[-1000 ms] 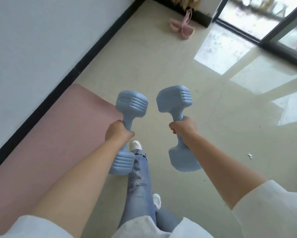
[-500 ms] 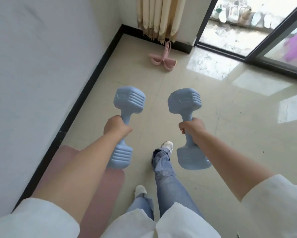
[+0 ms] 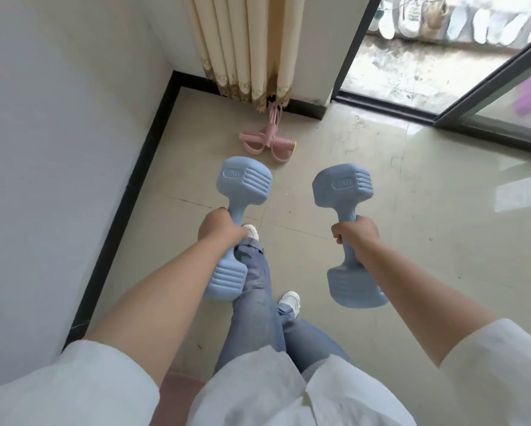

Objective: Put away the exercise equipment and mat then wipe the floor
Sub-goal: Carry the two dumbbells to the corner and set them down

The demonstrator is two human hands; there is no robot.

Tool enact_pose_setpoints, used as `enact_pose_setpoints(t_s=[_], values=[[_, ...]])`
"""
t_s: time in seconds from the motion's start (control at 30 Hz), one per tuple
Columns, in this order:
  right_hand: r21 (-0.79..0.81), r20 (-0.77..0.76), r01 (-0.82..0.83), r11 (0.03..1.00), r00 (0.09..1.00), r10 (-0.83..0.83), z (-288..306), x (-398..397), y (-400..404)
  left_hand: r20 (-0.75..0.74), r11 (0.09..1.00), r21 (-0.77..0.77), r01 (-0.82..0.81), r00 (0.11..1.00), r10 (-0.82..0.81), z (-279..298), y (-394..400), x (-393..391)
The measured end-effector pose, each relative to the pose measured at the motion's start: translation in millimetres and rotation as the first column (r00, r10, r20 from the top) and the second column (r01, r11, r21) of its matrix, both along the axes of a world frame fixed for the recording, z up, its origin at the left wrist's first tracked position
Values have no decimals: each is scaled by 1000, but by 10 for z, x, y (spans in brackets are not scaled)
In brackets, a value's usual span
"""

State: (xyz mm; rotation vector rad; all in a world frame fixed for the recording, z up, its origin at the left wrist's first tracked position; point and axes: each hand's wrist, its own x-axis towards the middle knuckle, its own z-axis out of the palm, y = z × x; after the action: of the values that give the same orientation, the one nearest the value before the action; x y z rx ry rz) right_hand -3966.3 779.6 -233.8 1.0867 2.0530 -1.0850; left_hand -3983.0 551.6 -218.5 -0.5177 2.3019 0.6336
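Observation:
My left hand [image 3: 219, 230] grips the handle of a light blue dumbbell [image 3: 242, 182], held upright above the tiled floor. My right hand [image 3: 355, 233] grips the handle of a second blue dumbbell [image 3: 344, 186] at the same height. A pink pedal resistance puller [image 3: 269, 142] lies on the floor ahead, in the corner below the curtain. Only a small strip of the pink mat [image 3: 178, 392] shows at the bottom, between my sleeves.
A white wall with a black skirting [image 3: 129, 192] runs along the left. A beige curtain [image 3: 252, 47] hangs in the corner ahead. A sliding glass door [image 3: 497, 78] stands at the right, with shoes lined up outside. My legs and white shoes are below the dumbbells.
I have walked forward off the mat toward the corner. The pink puller and curtain are nearer, and the mat has dropped almost out of view. Both hands keep their hold on the dumbbells.

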Motion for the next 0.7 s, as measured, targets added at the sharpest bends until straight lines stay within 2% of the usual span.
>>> enact_pose_setpoints(t_s=[0.27, 0.43, 0.6, 0.7], values=[[11, 20, 106, 994, 994, -106, -309, -1718, 346, 55, 997, -2, 72, 996, -72, -389, 450, -1923], [-8, 37, 158, 987, 987, -158, -581, -2447, 578, 79, 994, 10, 105, 991, -106, -621, 818, -2745], [-34, 58, 206, 978, 977, -204, -1188, -3105, 896, 129, 995, -2, 101, 987, -100, -1180, 1262, -3372], [-40, 69, 211, 977, 976, -208, -1711, -3390, 1047, 143, 998, 3, 60, 988, -60, -1715, 1482, -3608]])
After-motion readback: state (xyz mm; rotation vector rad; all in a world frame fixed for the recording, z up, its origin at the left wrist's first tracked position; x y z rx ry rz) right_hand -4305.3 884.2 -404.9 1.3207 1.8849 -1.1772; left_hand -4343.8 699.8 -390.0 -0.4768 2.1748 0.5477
